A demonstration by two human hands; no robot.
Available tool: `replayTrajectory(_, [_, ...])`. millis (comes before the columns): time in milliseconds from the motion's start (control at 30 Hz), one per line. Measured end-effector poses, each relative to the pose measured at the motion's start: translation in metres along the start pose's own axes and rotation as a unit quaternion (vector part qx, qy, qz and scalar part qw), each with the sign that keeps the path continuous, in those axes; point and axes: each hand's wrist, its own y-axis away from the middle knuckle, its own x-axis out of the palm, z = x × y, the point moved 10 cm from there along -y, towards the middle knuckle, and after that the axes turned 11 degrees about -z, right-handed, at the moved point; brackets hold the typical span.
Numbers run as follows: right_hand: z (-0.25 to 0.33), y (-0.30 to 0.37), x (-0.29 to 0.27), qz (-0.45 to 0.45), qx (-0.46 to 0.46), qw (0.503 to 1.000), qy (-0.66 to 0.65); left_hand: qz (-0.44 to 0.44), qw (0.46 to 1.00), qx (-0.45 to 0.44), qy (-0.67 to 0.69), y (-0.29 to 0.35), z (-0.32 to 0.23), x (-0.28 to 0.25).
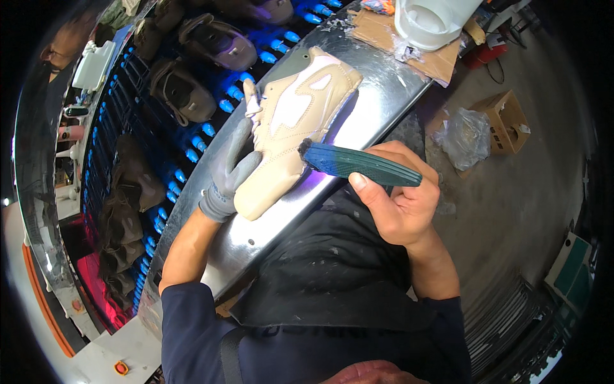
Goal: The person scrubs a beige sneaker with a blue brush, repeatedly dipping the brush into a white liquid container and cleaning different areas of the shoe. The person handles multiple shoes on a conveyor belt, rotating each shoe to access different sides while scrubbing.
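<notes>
A beige shoe upper (275,153) with pale side panels lies tilted on a shiny metal table (377,96), its toe toward me. My left hand (233,169), in a grey glove, grips it from the lace side, with the thumb near the toe and the fingers stretched along the laces. In my bare right hand (406,198) is a brush (358,163) with a dark green handle, pinched between thumb and fingers. The brush's dark tip meets the lower side edge of the shoe near the forefoot. Violet light falls along that edge.
Left of the table runs a conveyor with blue rollers (199,142), carrying several dark shoes (182,93). A white container (432,22) stands on cardboard (377,32) at the table's far end. On the floor at right are a clear plastic bag (465,137) and a cardboard box (508,121).
</notes>
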Motion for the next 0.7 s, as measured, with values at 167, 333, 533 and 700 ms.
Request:
replayTrajectory(167, [0.013,-0.009,0.007,0.050,-0.020,0.998,0.009,0.017,0.996,0.042,-0.077,-0.009,-0.024,0.005])
replayTrajectory(333, [0.026,-0.013,0.016,0.097,-0.075,0.992,0.023,0.022,0.973,-0.123,0.193,-0.018,-0.030,0.024])
replayTrajectory(533, [0.047,-0.008,0.023,0.101,-0.139,0.984,0.047,-0.006,1.000,0.018,-0.019,-0.008,-0.024,0.006])
replayTrajectory(700, [0.054,0.001,0.023,0.121,-0.157,0.977,0.078,-0.039,0.958,0.234,-0.160,0.002,-0.049,0.005])
